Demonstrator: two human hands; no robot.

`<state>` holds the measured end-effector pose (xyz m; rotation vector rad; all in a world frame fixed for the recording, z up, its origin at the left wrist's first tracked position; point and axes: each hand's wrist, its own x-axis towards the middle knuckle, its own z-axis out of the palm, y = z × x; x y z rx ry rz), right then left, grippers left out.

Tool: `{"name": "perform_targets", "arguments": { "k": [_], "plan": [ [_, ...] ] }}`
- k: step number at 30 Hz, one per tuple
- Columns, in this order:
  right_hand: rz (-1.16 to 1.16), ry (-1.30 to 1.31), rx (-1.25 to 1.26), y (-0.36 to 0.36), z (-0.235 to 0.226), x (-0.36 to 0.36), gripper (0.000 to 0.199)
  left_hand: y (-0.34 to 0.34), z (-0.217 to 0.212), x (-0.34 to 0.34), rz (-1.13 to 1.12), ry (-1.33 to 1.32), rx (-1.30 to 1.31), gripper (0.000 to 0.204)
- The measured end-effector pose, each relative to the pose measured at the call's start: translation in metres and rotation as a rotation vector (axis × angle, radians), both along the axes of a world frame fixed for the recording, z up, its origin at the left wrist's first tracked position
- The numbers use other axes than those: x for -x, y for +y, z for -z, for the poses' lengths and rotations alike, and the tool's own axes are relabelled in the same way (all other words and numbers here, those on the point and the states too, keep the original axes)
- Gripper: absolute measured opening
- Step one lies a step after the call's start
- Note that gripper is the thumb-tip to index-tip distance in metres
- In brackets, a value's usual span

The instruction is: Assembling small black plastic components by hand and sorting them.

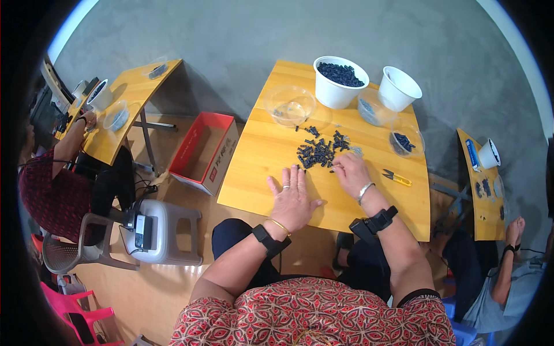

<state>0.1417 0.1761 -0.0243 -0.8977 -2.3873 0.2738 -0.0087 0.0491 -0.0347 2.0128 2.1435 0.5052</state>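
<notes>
My left hand [292, 200] lies nearly flat on the yellow table [254, 184], fingers stretched out and fingertips at the near edge of a loose pile of small dark-blue plastic pieces [316, 153]. A dark piece shows right at those fingertips. Just right of it, my right hand [352, 175] is closed, thumb and fingers pinched together at the pile's near right side. What the pinch holds, if anything, is too small to make out. Thread snips with a yellow handle [398, 177] lie to the right of my right hand.
Behind the pile stand a white tub full of dark pieces [340, 86], another white tub [399, 89] and clear plastic bowls [289, 106]. One clear bowl [405, 141] holds dark pieces. A red-rimmed box [203, 153] and grey stool [167, 230] stand left. Other people sit at side tables.
</notes>
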Motion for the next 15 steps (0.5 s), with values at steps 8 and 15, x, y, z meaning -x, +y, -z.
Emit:
{"name": "perform_targets", "arguments": {
  "k": [8,15],
  "plan": [
    [0.062,-0.196,-0.070,-0.001,-0.002,0.025,0.016,0.011,0.013,-0.001,0.036,0.064,-0.031,0.077],
    [0.068,-0.270,-0.046,-0.002,-0.005,0.026,0.016,0.015,0.013,-0.002,0.040,0.128,-0.046,0.075]
  ]
}}
